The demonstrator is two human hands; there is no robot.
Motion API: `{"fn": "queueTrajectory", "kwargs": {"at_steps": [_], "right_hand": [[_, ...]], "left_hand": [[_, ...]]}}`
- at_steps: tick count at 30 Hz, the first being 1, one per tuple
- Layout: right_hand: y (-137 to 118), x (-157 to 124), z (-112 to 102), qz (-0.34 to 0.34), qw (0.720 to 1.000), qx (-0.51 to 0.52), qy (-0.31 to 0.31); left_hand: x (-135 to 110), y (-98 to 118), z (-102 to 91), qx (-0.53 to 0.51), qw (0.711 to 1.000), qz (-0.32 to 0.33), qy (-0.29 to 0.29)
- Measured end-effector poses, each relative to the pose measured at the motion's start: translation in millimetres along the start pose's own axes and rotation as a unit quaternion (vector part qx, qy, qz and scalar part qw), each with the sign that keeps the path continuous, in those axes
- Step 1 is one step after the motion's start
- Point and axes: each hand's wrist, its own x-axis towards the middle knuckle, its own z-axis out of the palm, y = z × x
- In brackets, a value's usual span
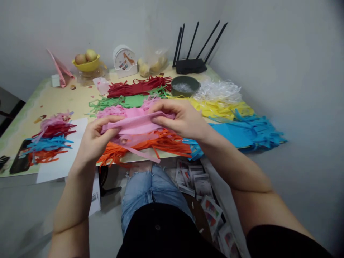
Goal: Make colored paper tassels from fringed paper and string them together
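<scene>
We hold a pink tissue-like sheet (135,124) between both hands, raised over the near edge of the table (56,100). Its long axis runs left to right, the right end slightly higher, and one loose pink strip slants down toward the lower right. Our left hand (92,138) pinches the left end between thumb and fingers; our right hand (184,116) pinches it the same way near the right end. Orange fringes (172,141) lie beneath and a green fringed sheet (134,101) lies beyond.

Farther back, a yellow bowl (87,67) holds round fruit (91,55) and sits above a clear container (90,77), whose contents we cannot tell. A dark green round bowl (179,91) has clear, shiny material (184,87) in it. A white holder (127,71) carries a giraffe-printed disc (126,59), and a clear plastic bag (158,50) contains yellowish lumps we cannot identify.
</scene>
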Motion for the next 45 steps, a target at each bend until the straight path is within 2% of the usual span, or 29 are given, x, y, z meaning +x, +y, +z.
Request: {"fn": "queueTrajectory", "kwargs": {"at_steps": [3,7,10,12,14,16,18,20,22,24,26,28,31,35,38,42,45], "right_hand": [[7.2,-5.7,4.8,-0.001,0.999,0.048,0.010],[10.3,-9.9,4.6,-0.010,0.997,0.077,0.003],[6.7,-8.7,3.5,-0.008,0.998,0.060,0.000],[3.0,-5.9,2.7,0.006,0.999,0.035,-0.010],[-0.3,-2.7,0.4,0.015,0.999,0.014,-0.030],[-3.0,-0.1,-5.1,0.017,0.999,-0.004,-0.051],[-5.0,1.6,-13.7,0.024,0.998,-0.028,-0.058],[-6.9,2.9,-22.7,0.037,0.996,-0.053,-0.060],[-9.5,4.4,-28.6,0.044,0.994,-0.079,-0.065],[-13.7,6.9,-29.6,0.043,0.991,-0.104,-0.075],[-19.9,10.2,-26.8,0.033,0.988,-0.121,-0.088],[-26.8,13.1,-23.8,0.017,0.986,-0.125,-0.106],[-32.8,14.3,-23.8,0.005,0.987,-0.120,-0.111],[-24.5,8.4,-25.9,0.020,0.993,-0.078,-0.083],[-10.1,1.4,-20.0,0.020,0.999,-0.035,-0.033],[8.6,-5.4,-8.0,-0.018,0.999,0.046,0.022],[16.7,-7.9,-4.1,-0.028,0.995,0.095,0.020]], "left_hand": [[-4.0,-6.8,1.0,-0.032,0.999,0.003,0.026],[-7.5,-11.6,-1.1,-0.019,1.000,0.022,0.011],[-9.1,-7.9,2.0,0.123,0.987,0.102,-0.012],[-7.9,-2.6,5.7,0.223,0.961,0.164,-0.021],[-4.3,1.9,5.4,0.282,0.937,0.206,-0.017],[0.8,1.8,-3.9,0.318,0.926,0.200,-0.035],[5.1,-4.4,-22.2,0.356,0.917,0.154,-0.092],[6.3,-13.7,-42.3,0.418,0.891,0.109,-0.142],[4.2,-19.3,-53.8,0.494,0.855,0.099,-0.122],[0.8,-16.0,-49.4,0.524,0.840,0.124,-0.068],[-0.6,-5.0,-30.7,0.479,0.860,0.172,-0.038],[2.4,7.2,-7.7,0.394,0.893,0.209,-0.058],[11.9,14.4,11.9,0.283,0.937,0.185,-0.093],[17.2,3.2,3.8,0.176,0.976,0.102,-0.077],[12.9,-6.8,-2.6,0.049,0.995,0.056,-0.061],[5.1,-9.0,3.4,-0.104,0.993,0.040,-0.032],[1.3,-6.7,7.5,-0.138,0.988,0.064,-0.020]]}}
